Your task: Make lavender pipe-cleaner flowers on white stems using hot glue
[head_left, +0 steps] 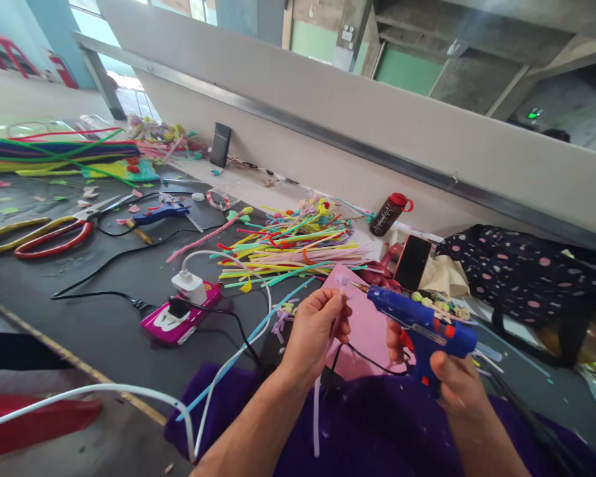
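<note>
My left hand (315,324) is closed in a pinch around a pale lilac pipe cleaner (316,417), whose long end hangs down below the wrist. Just above the fingertips shows a small lilac curl (343,281) at its top. My right hand (454,381) grips a blue hot glue gun (417,318) by the handle, fingers around the red trigger. Its metal nozzle points left, close to the lilac curl; whether they touch I cannot tell. Beneath both hands lies a pink sheet (370,331). Small lilac pieces (281,321) are scattered left of it.
Bundled pipe cleaners (298,255) lie behind my hands. A magenta power strip (198,318) with cables sits left, near large scissors (54,232) and a second glue gun (161,213). Toward the right are a phone (412,263), a dark bottle (388,215) and a patterned bag (526,271).
</note>
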{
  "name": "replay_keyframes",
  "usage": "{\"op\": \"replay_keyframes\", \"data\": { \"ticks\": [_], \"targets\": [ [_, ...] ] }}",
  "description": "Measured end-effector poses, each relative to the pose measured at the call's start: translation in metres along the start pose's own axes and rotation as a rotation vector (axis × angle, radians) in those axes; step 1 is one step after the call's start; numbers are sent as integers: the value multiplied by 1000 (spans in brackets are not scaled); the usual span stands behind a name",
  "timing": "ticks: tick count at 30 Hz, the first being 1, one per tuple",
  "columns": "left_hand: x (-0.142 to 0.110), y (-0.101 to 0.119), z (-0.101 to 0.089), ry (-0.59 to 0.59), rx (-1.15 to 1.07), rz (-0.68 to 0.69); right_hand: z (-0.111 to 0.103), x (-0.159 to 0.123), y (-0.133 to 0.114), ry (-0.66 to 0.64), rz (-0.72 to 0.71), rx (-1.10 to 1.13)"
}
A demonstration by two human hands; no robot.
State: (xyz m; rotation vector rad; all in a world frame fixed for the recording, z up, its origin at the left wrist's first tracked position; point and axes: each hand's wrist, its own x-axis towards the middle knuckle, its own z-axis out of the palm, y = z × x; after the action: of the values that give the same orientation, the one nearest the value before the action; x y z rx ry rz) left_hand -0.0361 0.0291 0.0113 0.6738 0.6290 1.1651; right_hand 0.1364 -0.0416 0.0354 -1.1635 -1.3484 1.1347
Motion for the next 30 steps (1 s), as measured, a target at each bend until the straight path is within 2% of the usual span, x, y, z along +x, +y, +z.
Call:
{"op": "replay_keyframes", "data": {
  "ticks": [7,16,21,30],
  "targets": [
    [1,-2,0,10,33,10,2,5,-2,-13,-12,4],
    [0,-2,1,51,44,37,3,-1,-1,28,10,-195],
    [0,-1,3,77,48,41,6,0,-2,-4,-37,-277],
    [1,-2,3,70,65,68,8,0,10,0,-95,-287]
  ]
}}
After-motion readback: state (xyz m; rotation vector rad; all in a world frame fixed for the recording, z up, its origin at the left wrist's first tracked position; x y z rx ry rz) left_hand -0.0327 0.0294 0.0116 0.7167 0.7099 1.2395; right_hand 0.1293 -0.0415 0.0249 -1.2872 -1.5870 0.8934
